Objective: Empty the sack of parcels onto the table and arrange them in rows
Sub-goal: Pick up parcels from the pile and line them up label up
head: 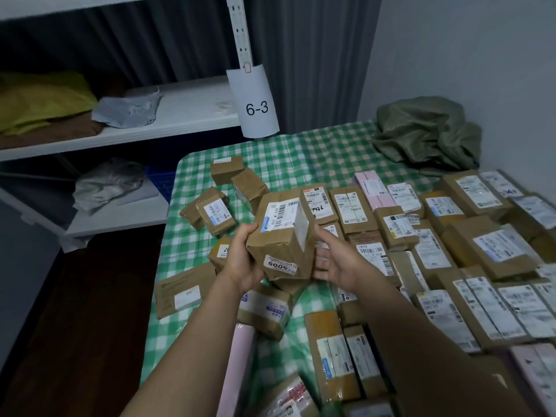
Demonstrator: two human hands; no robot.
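White shelving (180,115) tagged 6-3 stands at left. Green-checked table (301,152): loose parcels (215,213) scattered on its left part. Left hand (243,260) grips a brown taped parcel (279,236) above the table. Right hand (337,263) is spread, fingers loose, just beside it. Rows of parcels (451,251) at right; crumpled green sack (427,133) in the far corner.

Small print on parcel labels (493,245) illegible; bottom parcels (290,398) cropped.

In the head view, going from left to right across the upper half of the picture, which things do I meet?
yellow cloth → grey bag → paper label 6-3 → green sack
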